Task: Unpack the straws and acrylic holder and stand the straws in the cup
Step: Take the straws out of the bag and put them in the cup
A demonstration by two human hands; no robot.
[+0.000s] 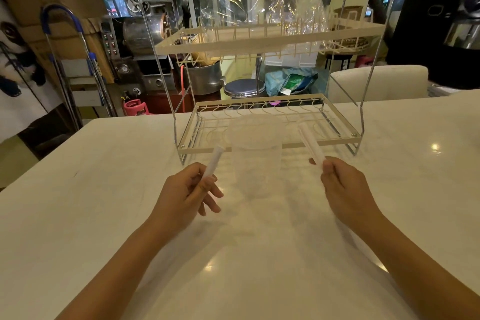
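A clear acrylic cup stands upright on the white table, between my hands and just in front of the rack. My left hand pinches a white straw that points up and to the right, left of the cup. My right hand grips a bundle of white straws that slants up and to the left, right of the cup. Nothing shows inside the cup.
A two-tier cream wire dish rack stands on the table behind the cup. Crumpled clear plastic wrapping lies on its top tier. A white chair back rises behind the table at right. Machines and boxes fill the background.
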